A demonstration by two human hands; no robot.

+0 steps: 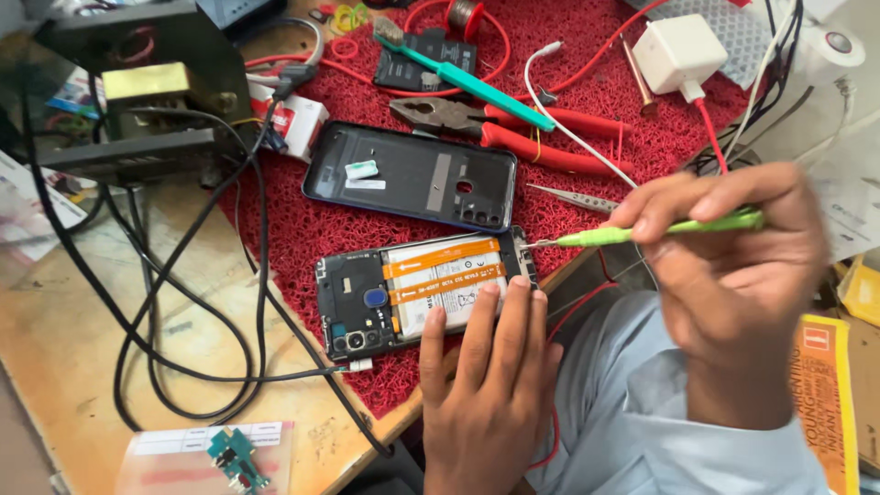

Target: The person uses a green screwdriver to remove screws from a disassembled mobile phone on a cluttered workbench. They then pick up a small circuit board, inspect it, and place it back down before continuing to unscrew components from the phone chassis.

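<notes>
Opened phone pinned under the left hand while the right hand works a green screwdriver at its end.

The right hand (733, 266) is closed in a pinch around the green screwdriver (669, 229), whose long axis runs nearly level, tip pointing left onto the right end of the opened phone (422, 293). The left hand (490, 385) lies flat, fingers spread narrow, fingertips pressing the phone's battery with its orange strips. The phone lies lengthwise left to right on the red mat (302, 229), camera end to the left, just left of the right hand. Above it rests the dark back cover (412, 174), bearing a small white sticker. Farther up lie red-handled pliers (513, 128), a teal toothbrush (458, 78) and a white charger block (680, 50). An orange printed packet (825, 385) stands at the right edge; a clear bag with a pale label (211, 454) lies bottom left.
</notes>
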